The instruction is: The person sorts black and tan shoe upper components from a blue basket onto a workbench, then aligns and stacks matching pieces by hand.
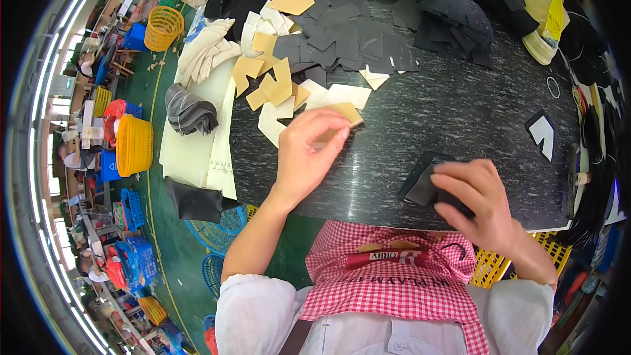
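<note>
My left hand [307,151] is closed, thumb and fingertips together on a tan cut piece [347,112] just beyond the near middle of the table. White cut pieces lie beside it. My right hand [478,200] curls its fingers over a dark grey cut piece [420,190] near the table's front edge; part of that piece is hidden under the fingers. Notched tan pieces [276,85] lie scattered beyond my left hand. A wide spread of dark grey pieces [355,33] covers the far middle.
The black speckled table [447,112] bears a black-edged white notched piece [541,135] at right. A dark rolled bundle [189,109] and stacked cream pieces [207,49] lie at left. Dark piles [453,23] and a cream roll [539,20] stand far right. Yellow baskets [134,144] stand on the floor.
</note>
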The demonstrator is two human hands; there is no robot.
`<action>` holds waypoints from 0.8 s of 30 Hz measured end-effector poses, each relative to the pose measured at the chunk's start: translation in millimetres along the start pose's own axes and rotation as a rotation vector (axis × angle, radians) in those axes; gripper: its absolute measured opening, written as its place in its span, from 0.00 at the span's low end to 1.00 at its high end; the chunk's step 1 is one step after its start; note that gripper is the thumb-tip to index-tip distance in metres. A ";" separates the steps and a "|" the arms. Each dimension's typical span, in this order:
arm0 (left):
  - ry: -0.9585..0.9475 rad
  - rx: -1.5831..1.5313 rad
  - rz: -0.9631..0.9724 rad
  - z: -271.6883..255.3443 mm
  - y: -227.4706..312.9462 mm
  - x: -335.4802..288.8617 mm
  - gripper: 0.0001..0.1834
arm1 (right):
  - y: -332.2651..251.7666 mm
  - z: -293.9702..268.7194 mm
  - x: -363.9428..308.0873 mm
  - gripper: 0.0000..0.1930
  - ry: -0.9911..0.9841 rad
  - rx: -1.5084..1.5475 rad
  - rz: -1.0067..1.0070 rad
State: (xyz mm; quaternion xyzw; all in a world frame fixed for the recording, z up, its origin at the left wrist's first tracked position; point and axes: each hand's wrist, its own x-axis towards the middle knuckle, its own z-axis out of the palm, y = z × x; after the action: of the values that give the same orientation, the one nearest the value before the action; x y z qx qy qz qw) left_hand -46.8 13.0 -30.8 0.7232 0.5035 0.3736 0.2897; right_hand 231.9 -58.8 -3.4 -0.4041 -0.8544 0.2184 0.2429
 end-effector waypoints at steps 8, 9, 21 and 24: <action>-0.032 -0.312 -0.078 3.0 -8.6 -12.1 0.04 | 31.3 47.6 109.6 0.18 0.035 0.157 -0.185; -0.048 -0.312 -0.050 3.2 -10.1 -12.3 0.04 | 33.3 51.3 117.4 0.18 0.026 0.231 -0.190; -0.051 0.167 0.166 -22.1 -26.4 -23.6 0.31 | 29.2 39.5 148.2 0.13 -0.212 -0.214 -0.540; -0.026 0.123 0.241 -6.2 -39.7 -23.1 0.26 | 29.4 21.4 138.7 0.13 -0.027 -0.302 -0.606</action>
State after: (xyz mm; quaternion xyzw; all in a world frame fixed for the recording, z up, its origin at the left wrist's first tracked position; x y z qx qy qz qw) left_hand -77.2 4.4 -64.7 0.7996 0.4312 0.3645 0.2045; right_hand 159.4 64.9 -3.9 -0.1602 -0.9615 0.0127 0.2229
